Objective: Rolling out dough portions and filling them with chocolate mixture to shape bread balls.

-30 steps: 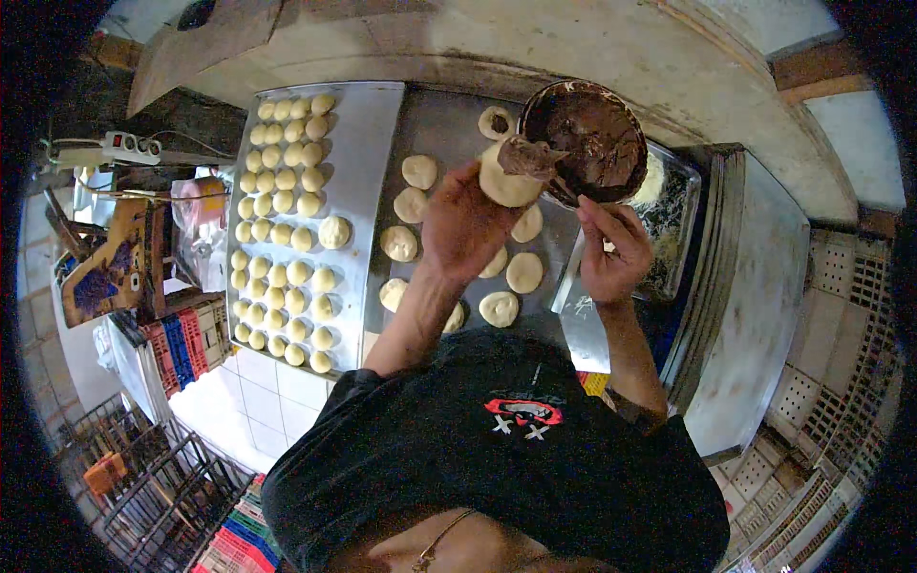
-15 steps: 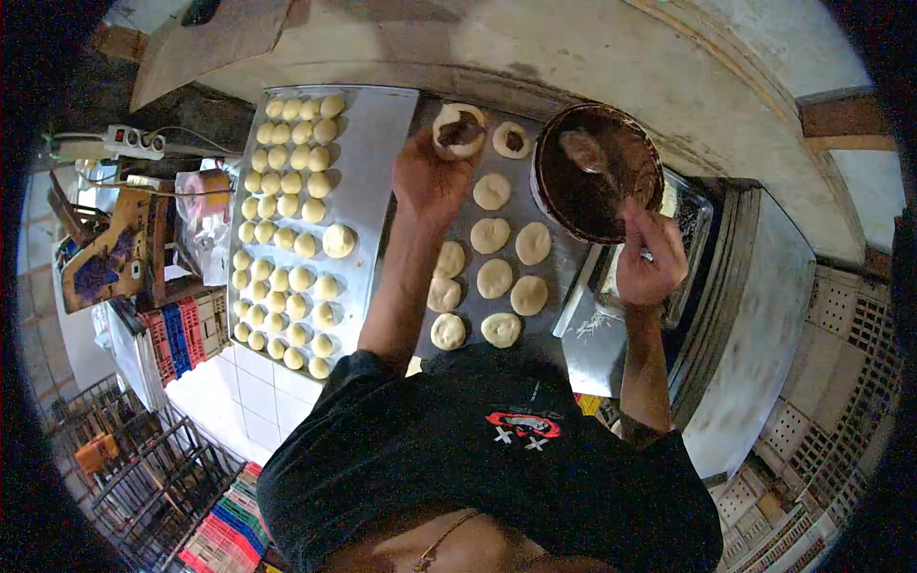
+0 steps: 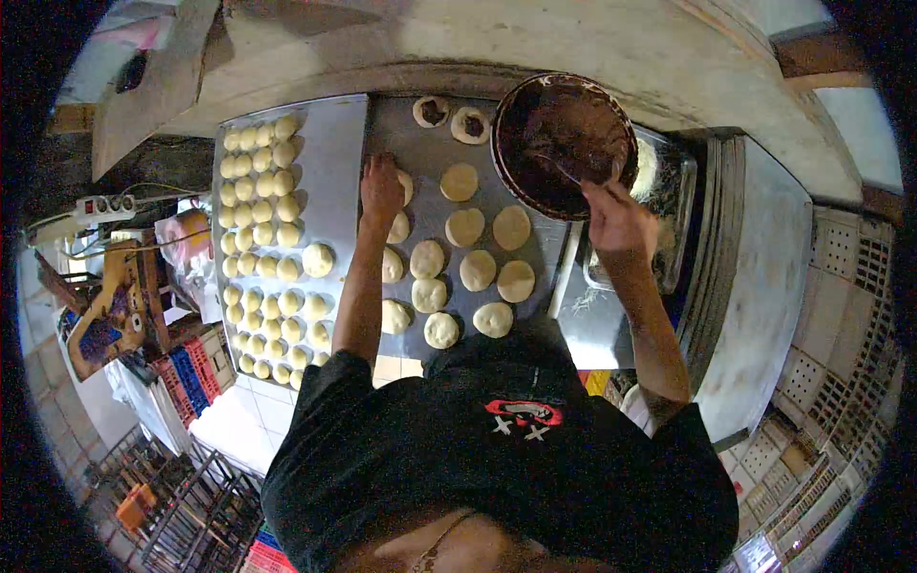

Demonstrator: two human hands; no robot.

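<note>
My left hand [image 3: 380, 186] has curled fingers at the left edge of the dark metal tray [image 3: 550, 246], against a flattened dough disc [image 3: 405, 188] it partly covers; what the fingers grip is hidden. In my right hand [image 3: 616, 218] is a spoon handle, its end dipped in a round bowl of chocolate paste [image 3: 564, 129] at the tray's back right. Two discs with dark filling [image 3: 432, 111] lie side by side at the back. Several plain flattened discs [image 3: 463, 227] are spread over the tray below them.
A silver tray [image 3: 344, 172] of dough balls in rows is at left. Behind the bowl stands a pale wall ledge. A pan of shreds [image 3: 659, 196] and stacked sheets [image 3: 716, 267] are at right. Power strip [image 3: 105, 205], wooden pieces, plastic crates [image 3: 186, 372] and racks fill the left side.
The filled disc my left hand held now lies beside the other filled one. That hand has moved down and left to another disc. The spoon has gone back into the bowl with my right hand.
</note>
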